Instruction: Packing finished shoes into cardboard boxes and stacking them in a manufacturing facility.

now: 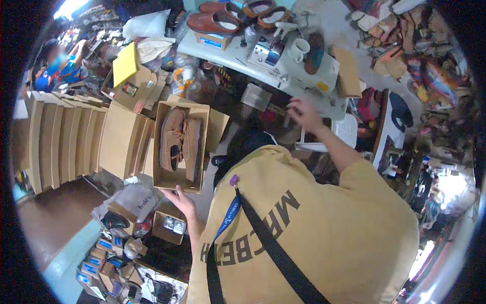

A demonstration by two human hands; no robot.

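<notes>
An open cardboard shoebox (156,177) with a pair of brown shoes (174,134) lying in it is in front of me, left of my body. My left hand (178,198) grips the box's near end, thumb at the rim and the other fingers partly hidden. To the right, my right hand (305,114) is raised in the air near the edge of the sewing-machine table, its fingers loosely bent and apart, with nothing visible in them. The shoes lie side by side, one showing its open top and the other its side.
Several closed cardboard boxes (66,142) stand in a row on the left. On the far table (238,63) are a sewing machine (324,76), a white mug (299,49) and brown shoes (215,23). A white plastic chair (346,133) is beyond my right forearm. Small boxes (96,266) crowd the lower left.
</notes>
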